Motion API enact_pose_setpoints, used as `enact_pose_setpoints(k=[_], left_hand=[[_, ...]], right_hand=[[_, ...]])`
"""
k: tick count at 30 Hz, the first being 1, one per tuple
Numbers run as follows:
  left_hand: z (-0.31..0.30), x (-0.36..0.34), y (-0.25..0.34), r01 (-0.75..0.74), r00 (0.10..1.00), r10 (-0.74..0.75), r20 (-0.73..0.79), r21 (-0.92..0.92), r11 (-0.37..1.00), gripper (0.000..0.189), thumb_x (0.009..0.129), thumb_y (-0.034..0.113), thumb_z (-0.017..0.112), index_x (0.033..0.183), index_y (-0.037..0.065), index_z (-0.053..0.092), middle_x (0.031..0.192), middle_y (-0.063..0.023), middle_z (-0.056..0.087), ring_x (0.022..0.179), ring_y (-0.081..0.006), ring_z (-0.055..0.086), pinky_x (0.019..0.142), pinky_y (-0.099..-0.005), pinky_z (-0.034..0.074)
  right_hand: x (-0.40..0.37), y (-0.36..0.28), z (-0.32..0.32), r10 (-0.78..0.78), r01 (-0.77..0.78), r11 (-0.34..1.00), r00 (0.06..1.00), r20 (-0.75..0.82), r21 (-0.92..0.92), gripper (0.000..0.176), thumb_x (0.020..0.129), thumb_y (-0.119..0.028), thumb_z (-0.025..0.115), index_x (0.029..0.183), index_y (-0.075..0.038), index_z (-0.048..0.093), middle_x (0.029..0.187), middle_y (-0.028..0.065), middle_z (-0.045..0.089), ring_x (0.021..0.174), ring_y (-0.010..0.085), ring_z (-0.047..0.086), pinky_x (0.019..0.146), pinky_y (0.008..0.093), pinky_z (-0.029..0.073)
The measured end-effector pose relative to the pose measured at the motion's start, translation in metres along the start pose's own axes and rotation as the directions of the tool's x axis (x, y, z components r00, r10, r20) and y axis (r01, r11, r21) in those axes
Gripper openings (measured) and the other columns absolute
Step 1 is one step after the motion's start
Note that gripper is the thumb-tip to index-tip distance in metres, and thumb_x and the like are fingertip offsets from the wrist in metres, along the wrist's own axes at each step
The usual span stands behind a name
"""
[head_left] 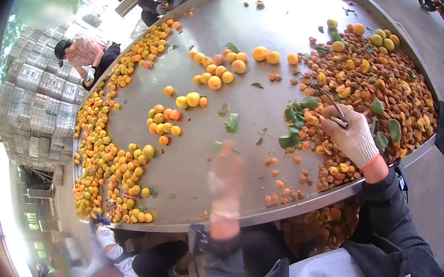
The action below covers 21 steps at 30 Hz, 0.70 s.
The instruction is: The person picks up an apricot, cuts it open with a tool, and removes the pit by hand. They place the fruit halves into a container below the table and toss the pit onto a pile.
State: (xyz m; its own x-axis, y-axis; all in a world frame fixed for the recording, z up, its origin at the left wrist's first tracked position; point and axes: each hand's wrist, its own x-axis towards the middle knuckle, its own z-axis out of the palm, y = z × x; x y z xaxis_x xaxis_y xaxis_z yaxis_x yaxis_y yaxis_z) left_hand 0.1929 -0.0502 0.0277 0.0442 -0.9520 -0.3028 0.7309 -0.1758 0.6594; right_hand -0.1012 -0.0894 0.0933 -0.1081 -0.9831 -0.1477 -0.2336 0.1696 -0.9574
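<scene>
My right hand (354, 135), in a white knit glove with a red cuff edge, is closed on a curved metal tool (333, 101) with a dark, thin shaft. It is at the left side of a large heap of brown apricot stones (387, 98) mixed with some orange fruit pieces. Green leaves (289, 140) lie just left of this hand. My left hand (225, 179) hovers over the near part of the metal table (192, 161). Motion smears it, so its fingers and anything in them cannot be made out. A few loose stones (282, 193) lie between the two hands.
Whole apricots (106, 151) line the table's left side, with smaller groups (214, 82) in the middle. A raised metal rim (263, 214) edges the table. Below it stands a container of fruit pieces (325, 228). Other people work at the left (104, 236) and far side (166, 5). Crates are stacked behind (37, 105).
</scene>
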Motion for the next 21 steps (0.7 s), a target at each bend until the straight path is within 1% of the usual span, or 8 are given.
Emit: enact_pose_setpoints(k=[1,3,6,8,12,15,17,21], left_hand=[[-0.034,0.029,0.015,-0.058,0.992,0.052,-0.118,-0.052,0.997,0.053,0.082,-0.010,0.057,0.134,-0.005,0.045,0.123,-0.0070,0.056,0.099,-0.0184,0.056,0.090,-0.0318,0.048],[-0.115,0.094,0.027,-0.322,0.854,0.444,-0.273,0.393,0.861,0.050,0.081,-0.011,0.056,0.131,-0.006,0.048,0.114,-0.0061,0.057,0.102,-0.0191,0.056,0.089,-0.0305,0.048],[-0.147,0.134,0.069,-0.286,0.861,0.423,-0.282,0.419,0.862,0.049,0.082,-0.008,0.058,0.130,-0.003,0.050,0.115,-0.0065,0.056,0.108,-0.0194,0.054,0.091,-0.0296,0.047],[-0.118,0.148,0.080,0.031,0.615,0.776,-0.140,0.988,0.153,0.048,0.082,-0.001,0.062,0.128,0.000,0.053,0.119,-0.0092,0.055,0.111,-0.0229,0.055,0.094,-0.0311,0.046],[-0.100,0.163,0.087,0.325,0.711,0.703,0.006,0.884,-0.336,0.038,0.084,0.009,0.063,0.122,0.003,0.056,0.124,-0.0126,0.054,0.113,-0.0295,0.055,0.098,-0.0328,0.045],[-0.084,0.170,0.098,0.439,0.733,0.654,-0.189,0.865,-0.243,0.038,0.084,0.010,0.064,0.121,0.004,0.057,0.126,-0.0099,0.054,0.111,-0.0254,0.055,0.093,-0.0320,0.047],[-0.114,0.178,0.099,0.249,0.722,0.666,-0.185,0.969,-0.001,0.041,0.083,0.009,0.067,0.123,0.003,0.056,0.120,-0.0083,0.057,0.102,-0.0213,0.057,0.084,-0.0304,0.049],[-0.050,0.124,0.070,0.077,0.946,0.234,-0.225,0.856,0.512,0.044,0.084,0.001,0.065,0.127,0.000,0.053,0.106,-0.0081,0.061,0.086,-0.0155,0.061,0.079,-0.0287,0.050]], right_hand=[[-0.001,-0.007,0.004,0.058,-0.060,0.996,0.998,0.033,0.059,0.020,0.084,-0.009,0.067,0.100,0.002,0.064,0.081,0.0018,0.063,0.073,0.0078,0.056,0.066,0.0242,0.047],[0.003,-0.004,0.011,0.057,-0.058,0.998,0.997,0.044,0.029,0.019,0.084,-0.009,0.066,0.100,0.002,0.064,0.079,0.0018,0.062,0.072,0.0074,0.056,0.065,0.0239,0.046],[0.013,0.006,0.018,0.038,-0.036,0.999,0.998,0.045,-0.033,0.018,0.084,-0.008,0.065,0.099,0.002,0.064,0.076,0.0016,0.061,0.069,0.0065,0.055,0.062,0.0234,0.046],[0.018,0.016,0.022,-0.031,0.035,0.995,0.999,0.043,-0.092,0.018,0.084,-0.007,0.064,0.100,0.002,0.064,0.073,0.0011,0.061,0.066,0.0057,0.055,0.060,0.0229,0.045],[0.023,0.031,0.026,-0.165,0.168,0.970,0.986,0.031,-0.178,0.021,0.082,-0.007,0.065,0.100,0.003,0.064,0.072,0.0030,0.062,0.066,0.0071,0.057,0.060,0.0240,0.046],[0.021,0.025,0.028,-0.174,0.185,0.966,0.982,0.071,-0.182,0.021,0.080,-0.007,0.066,0.099,0.003,0.064,0.072,0.0036,0.063,0.066,0.0074,0.057,0.060,0.0248,0.047],[0.021,0.029,0.031,-0.218,0.227,0.958,0.974,0.065,-0.176,0.021,0.080,-0.007,0.066,0.098,0.003,0.064,0.073,0.0038,0.063,0.065,0.0077,0.056,0.060,0.0249,0.048],[0.013,0.027,0.033,-0.118,0.127,0.990,0.984,0.135,-0.054,0.019,0.080,-0.005,0.066,0.097,0.001,0.065,0.075,0.0045,0.064,0.068,0.0084,0.057,0.062,0.0251,0.048]])
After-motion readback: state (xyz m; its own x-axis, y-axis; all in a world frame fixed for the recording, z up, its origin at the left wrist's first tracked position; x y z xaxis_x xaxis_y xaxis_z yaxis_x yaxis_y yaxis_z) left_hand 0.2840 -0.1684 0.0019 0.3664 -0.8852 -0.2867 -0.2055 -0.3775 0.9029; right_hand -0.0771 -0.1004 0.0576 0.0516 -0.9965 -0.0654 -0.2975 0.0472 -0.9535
